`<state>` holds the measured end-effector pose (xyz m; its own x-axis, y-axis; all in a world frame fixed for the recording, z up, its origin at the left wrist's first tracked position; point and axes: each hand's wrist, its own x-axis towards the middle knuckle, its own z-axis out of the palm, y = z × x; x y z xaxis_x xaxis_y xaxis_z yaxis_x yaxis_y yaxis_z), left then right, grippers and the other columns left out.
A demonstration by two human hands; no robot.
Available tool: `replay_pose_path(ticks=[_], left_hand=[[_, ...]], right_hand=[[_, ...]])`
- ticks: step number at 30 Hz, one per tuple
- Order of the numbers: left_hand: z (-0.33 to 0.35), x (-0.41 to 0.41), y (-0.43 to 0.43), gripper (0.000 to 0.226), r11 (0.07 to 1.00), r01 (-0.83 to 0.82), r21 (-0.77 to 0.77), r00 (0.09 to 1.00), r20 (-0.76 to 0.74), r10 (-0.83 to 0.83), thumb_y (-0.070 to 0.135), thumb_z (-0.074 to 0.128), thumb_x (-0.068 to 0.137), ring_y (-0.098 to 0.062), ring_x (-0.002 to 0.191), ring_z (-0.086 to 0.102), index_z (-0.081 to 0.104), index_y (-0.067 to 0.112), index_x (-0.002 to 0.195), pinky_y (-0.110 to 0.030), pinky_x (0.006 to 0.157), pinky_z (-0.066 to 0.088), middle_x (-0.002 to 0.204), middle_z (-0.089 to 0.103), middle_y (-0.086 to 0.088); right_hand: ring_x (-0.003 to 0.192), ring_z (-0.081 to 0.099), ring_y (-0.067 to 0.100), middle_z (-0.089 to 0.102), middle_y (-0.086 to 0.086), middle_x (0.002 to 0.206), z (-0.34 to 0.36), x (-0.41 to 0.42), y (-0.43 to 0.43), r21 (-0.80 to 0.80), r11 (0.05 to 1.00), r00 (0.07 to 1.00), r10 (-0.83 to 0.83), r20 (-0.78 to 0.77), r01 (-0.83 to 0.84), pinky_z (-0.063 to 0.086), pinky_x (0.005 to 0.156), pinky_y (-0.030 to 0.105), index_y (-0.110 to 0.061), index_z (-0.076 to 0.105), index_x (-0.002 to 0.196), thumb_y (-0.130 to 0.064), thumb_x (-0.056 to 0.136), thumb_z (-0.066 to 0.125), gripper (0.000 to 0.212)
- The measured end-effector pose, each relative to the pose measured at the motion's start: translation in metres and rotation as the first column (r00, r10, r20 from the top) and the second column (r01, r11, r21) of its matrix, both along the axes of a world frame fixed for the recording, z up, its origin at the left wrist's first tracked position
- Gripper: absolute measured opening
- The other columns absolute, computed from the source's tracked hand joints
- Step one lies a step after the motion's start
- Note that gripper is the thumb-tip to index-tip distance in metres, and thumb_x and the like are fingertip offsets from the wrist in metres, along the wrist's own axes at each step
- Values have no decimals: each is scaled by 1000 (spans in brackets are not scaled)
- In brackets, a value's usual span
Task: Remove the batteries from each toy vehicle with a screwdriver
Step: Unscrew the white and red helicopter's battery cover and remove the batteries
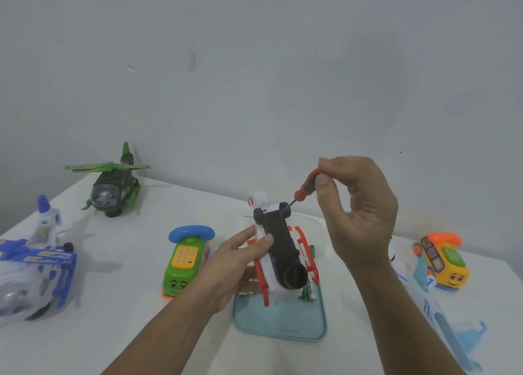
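Your right grip (365, 213) pinches the red screwdriver (307, 185) by the top of its handle, thumb and fingertips pressed round it, the other fingers curled into the palm. The shaft slants down and to the left, and its tip meets the far end of the white and red helicopter (278, 241), right beside one of the two small black wheels there.

Your left grip (235, 261) holds that helicopter belly up, thumb lying across the edge of the black underside and fingers wrapped behind the white body. The toy tilts with its tail away from you and its round black knob toward you, red skids standing out on both sides. You hold it above the teal tray (283, 321), which sits on the white counter (127, 332) in front of you. A white and green battery (312, 285) lies in the tray just beside the toy's near end.

Left of the tray stands a green phone bus (184, 261) with a blue handset. Farther back on the left is a green helicopter (113, 187), and at the left edge a blue and white helicopter (36, 267). To the right sit a yellow phone bus (441, 258) with an orange handset and, nearer you, a white and pale blue plane (441, 318).
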<state>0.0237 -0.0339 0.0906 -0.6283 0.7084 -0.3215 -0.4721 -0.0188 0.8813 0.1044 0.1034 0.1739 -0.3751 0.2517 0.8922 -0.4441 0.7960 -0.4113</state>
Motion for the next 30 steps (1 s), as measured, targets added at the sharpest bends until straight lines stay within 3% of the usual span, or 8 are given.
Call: replay_pose_path(ticks=[5, 9, 12, 15, 22, 26, 28, 30], left_hand=[[1, 1, 1, 20, 1000, 4, 3, 1000, -2, -4, 31, 69, 88, -22, 68, 72, 64, 33, 107, -36, 67, 62, 84, 78, -1], [3, 3, 1, 22, 1000, 13, -5, 1000, -1, -13, 30, 68, 88, -20, 65, 73, 64, 33, 110, -34, 62, 60, 84, 78, -1], [4, 4, 1, 15, 1000, 11, -2, 1000, 7, -11, 29, 68, 89, -20, 63, 73, 64, 33, 103, -36, 64, 61, 81, 78, -1], [6, 4, 0, 15, 1000, 14, -2, 1000, 9, -14, 29, 68, 89, -20, 63, 72, 65, 32, 104, -36, 64, 61, 80, 78, -1], [8, 5, 0, 15, 1000, 1, 2, 1000, 20, -1, 28, 69, 88, -21, 63, 72, 66, 31, 103, -38, 67, 62, 79, 78, -1], [8, 5, 0, 15, 1000, 7, 10, 1000, 22, -8, 28, 69, 88, -22, 63, 71, 65, 31, 102, -41, 70, 60, 79, 77, -2], [8, 6, 0, 14, 1000, 8, 18, 1000, 25, -9, 27, 68, 89, -21, 61, 71, 66, 30, 102, -39, 68, 61, 78, 77, -1], [8, 6, 0, 17, 1000, 6, 19, 1000, 24, -6, 27, 68, 89, -20, 60, 71, 66, 30, 106, -36, 64, 61, 78, 77, 0]], right_hand=[[77, 69, 18, 68, 9, 99, 5, -4, -5, -188, 981, 999, 43, -9, -44, 57, 80, 42, -23, 55, 85, 0, 83, 72, 29], [74, 67, 32, 69, 6, 88, 9, -8, -12, -249, 962, 994, 102, -50, -111, 57, 64, 34, -36, 60, 84, -1, 78, 76, 39], [68, 68, 31, 69, 1, 86, 5, -9, -9, -163, 986, 999, 37, -29, -41, 57, 68, 40, -20, 67, 90, -17, 87, 70, 5], [72, 67, 33, 68, 11, 77, 2, -9, -5, -95, 995, 999, -12, -30, 9, 54, 73, 49, -7, 67, 92, -13, 93, 59, 10], [86, 64, 41, 64, -1, 98, 6, -9, -4, -128, 991, 999, 32, 2, -31, 52, 80, 53, -22, 58, 87, -3, 85, 67, 22], [87, 70, 27, 70, 7, 93, 13, -8, -11, -192, 980, 999, 47, 0, -46, 55, 87, 43, -32, 53, 84, -9, 82, 75, 31], [82, 69, 14, 67, 5, 78, 12, -7, -12, -110, 994, 1000, -7, 1, 7, 54, 84, 33, -22, 60, 86, -19, 86, 71, 11], [79, 67, 14, 67, 5, 73, 10, -6, -9, -62, 997, 998, -55, -8, 54, 53, 82, 30, -6, 65, 86, -21, 91, 63, 15]])
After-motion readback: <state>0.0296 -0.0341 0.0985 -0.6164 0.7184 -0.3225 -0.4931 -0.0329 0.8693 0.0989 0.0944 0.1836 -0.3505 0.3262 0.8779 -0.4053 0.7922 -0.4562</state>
